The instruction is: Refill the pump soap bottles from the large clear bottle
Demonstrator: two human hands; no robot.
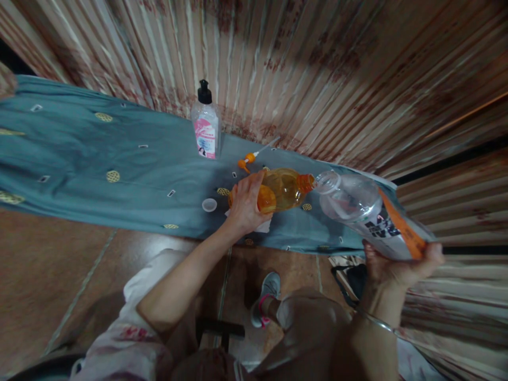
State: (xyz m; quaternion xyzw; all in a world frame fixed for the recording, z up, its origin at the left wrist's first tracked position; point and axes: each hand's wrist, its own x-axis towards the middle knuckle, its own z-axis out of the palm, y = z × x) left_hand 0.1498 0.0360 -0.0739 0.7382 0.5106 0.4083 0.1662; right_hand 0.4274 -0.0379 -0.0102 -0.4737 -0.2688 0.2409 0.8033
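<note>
Orange bottle [280,189] lies almost flat in your left hand [244,203], which grips it around its base end, above the blue cloth [99,153] that covers the worktop. Its neck points to your right and touches the open mouth of the clear bottle [357,209]. Your right hand [391,264] holds this clear bottle closed around its bottom, where the orange and white label is, and tilts it so that the mouth goes up and to the left. The two bottles meet between your hands, near the right end of the cloth.

Just behind the orange bottle lies an orange pump nozzle [250,157], and a small white cap [209,205] lies just left of your left hand. A pump dispenser bottle [206,124] stands upright near the far edge, by the striped curtain [317,69]. To the left, the cloth is mostly bare and offers wide room. The near edge of the worktop runs just under your left wrist.
</note>
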